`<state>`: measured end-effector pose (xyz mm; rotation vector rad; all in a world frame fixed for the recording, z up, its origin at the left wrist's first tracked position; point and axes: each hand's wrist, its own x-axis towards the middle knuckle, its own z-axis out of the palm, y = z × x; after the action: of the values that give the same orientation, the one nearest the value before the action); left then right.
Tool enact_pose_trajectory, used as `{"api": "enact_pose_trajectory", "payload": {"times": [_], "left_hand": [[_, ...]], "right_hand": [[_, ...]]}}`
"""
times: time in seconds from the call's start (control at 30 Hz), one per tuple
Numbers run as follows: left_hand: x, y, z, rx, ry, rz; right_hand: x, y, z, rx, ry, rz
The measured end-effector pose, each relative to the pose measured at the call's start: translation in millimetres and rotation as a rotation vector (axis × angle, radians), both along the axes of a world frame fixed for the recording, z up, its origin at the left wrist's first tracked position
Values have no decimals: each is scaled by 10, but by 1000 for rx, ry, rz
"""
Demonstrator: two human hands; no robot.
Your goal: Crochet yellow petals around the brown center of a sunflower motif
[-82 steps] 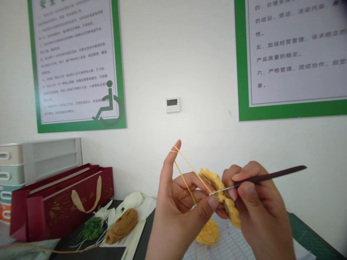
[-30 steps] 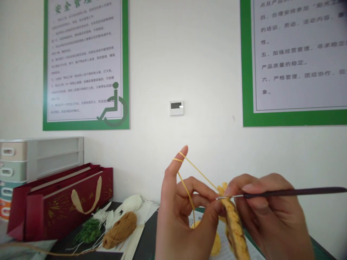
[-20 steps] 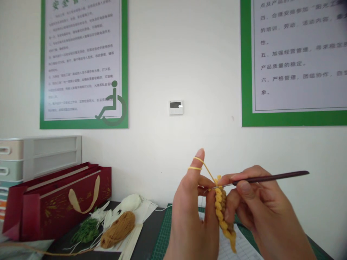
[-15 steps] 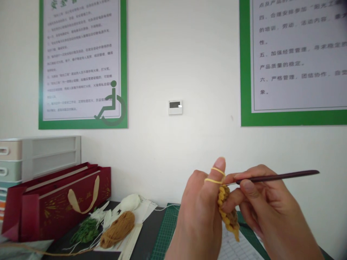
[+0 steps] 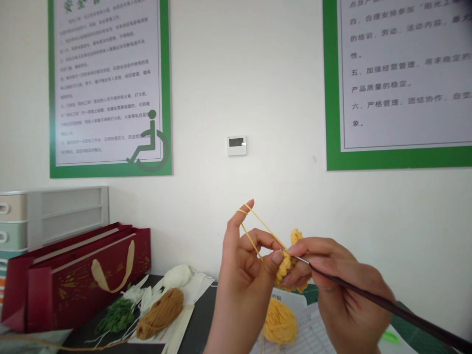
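My left hand (image 5: 247, 270) pinches a small yellow crochet piece (image 5: 284, 268) between thumb and fingers. Its index finger is raised, with yellow yarn (image 5: 267, 227) looped round it and stretched down to the piece. In my right hand (image 5: 346, 285) is a crochet hook (image 5: 354, 291) with a dark handle; its metal tip meets the edge of the piece. The right fingertips also touch the crochet piece. Below the hands lies a ball of yellow yarn (image 5: 280, 322), partly behind my left wrist.
Printed sheets (image 5: 313, 329) lie on a green cutting mat (image 5: 416, 334). At left are a brown yarn skein (image 5: 161, 313), green yarn (image 5: 116, 314), white yarn (image 5: 177, 276), a dark red gift bag (image 5: 92, 280) and a drawer unit (image 5: 73, 209). A light green object (image 5: 390, 337) sits by my right wrist.
My left hand has turned and moved left, its index finger now stretching the yarn out. The hook has swung so its handle points down to the right. The yellow ball has come into view.
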<state>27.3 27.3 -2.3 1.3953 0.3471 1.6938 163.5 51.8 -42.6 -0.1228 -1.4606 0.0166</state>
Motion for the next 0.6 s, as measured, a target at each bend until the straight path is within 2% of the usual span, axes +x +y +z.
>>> {"api": "enact_pose_trajectory", "payload": {"times": [0.1,0.2,0.27,0.37,0.47,0.53,0.6], "left_hand": [[-3,-37,11,-61,-81,-42],[12,-86,6,-112,-101,31],[28,-121,-5,-93,-37,197],[65,-174,-28,-58,111,519],[109,-216,-43,-63,167,684],[121,-224,-42,-97,149,656],[106,-207,-34,-140,109,525]], "right_hand": [[10,20,-84,34,12,-47],[12,47,-103,98,-74,-155],[1,48,-75,124,-138,-225],[-34,24,-13,111,-184,-249],[-72,-5,33,148,-159,-291],[-83,-17,53,196,-125,-367],[-79,-19,69,214,-132,-411]]}}
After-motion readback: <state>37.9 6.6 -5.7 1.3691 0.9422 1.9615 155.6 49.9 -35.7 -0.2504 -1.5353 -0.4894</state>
